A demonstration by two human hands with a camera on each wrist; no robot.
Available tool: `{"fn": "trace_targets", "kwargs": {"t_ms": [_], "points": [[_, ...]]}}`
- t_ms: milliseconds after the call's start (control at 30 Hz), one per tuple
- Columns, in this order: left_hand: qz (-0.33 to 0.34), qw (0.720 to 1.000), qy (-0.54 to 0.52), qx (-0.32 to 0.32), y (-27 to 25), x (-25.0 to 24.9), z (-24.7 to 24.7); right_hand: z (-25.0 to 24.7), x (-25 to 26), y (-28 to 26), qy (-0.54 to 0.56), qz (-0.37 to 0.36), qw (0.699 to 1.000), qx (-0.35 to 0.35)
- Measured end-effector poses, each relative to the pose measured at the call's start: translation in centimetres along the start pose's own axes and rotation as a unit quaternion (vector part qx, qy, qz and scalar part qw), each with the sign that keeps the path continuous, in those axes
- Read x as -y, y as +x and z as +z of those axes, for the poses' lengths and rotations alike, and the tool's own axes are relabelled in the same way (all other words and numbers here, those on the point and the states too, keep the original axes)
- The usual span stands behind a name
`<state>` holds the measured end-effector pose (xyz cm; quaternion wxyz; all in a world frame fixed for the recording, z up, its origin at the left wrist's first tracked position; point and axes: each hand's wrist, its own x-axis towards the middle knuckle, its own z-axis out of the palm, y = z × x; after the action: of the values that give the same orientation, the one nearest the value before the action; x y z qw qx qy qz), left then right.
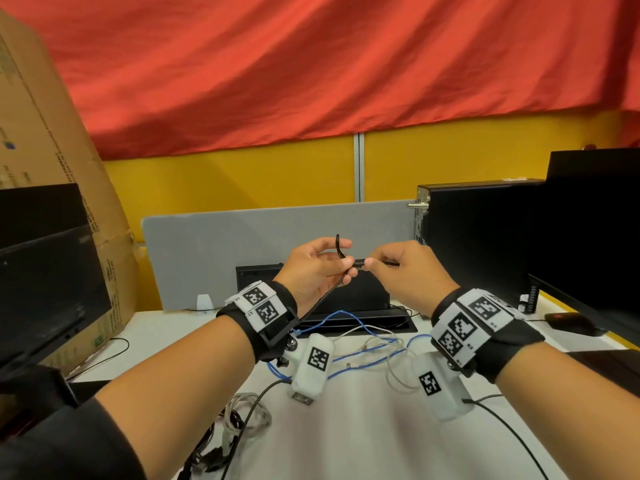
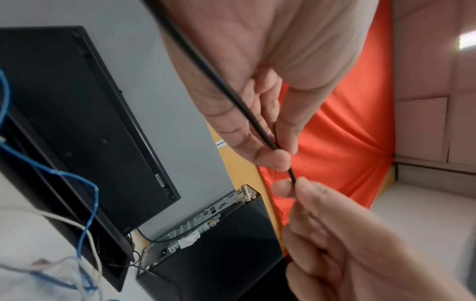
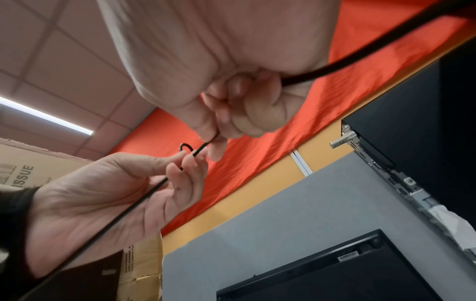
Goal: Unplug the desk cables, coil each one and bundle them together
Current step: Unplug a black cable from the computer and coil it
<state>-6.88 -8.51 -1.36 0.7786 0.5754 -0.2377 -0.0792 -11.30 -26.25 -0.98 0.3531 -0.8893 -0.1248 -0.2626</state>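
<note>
A thin black cable (image 1: 339,252) is stretched between both hands, raised above the desk. My left hand (image 1: 320,263) pinches it between thumb and fingers, and a small loop of it sticks up above the fingers (image 3: 186,147). My right hand (image 1: 398,265) pinches the same cable (image 2: 292,175) just to the right, fingers curled. The cable's slack runs down across my left palm (image 3: 123,213) toward the desk. A blue cable (image 1: 346,318), a white cable (image 1: 391,351) and a grey-and-black tangle (image 1: 239,424) lie on the white desk (image 1: 363,438).
A black keyboard (image 1: 311,289) leans against the grey divider (image 1: 242,251). A desktop tower (image 1: 474,237) and a monitor (image 1: 595,237) stand right, another monitor (image 1: 45,282) and a cardboard box (image 1: 52,140) left. A black mouse (image 1: 568,322) sits far right.
</note>
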Motion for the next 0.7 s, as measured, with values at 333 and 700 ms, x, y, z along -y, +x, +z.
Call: {"fn": "trace_targets", "kwargs": {"t_ms": [333, 700], "points": [[0.0, 1.0, 0.018, -0.001, -0.4, -0.5, 0.1, -0.3, -0.3, 0.3, 0.09, 0.038, 0.995, -0.02], [0.025, 0.988, 0.134, -0.071, 0.1, 0.2, -0.9, -1.5, 0.9, -0.6, 0.291, 0.124, 0.943, 0.107]]}}
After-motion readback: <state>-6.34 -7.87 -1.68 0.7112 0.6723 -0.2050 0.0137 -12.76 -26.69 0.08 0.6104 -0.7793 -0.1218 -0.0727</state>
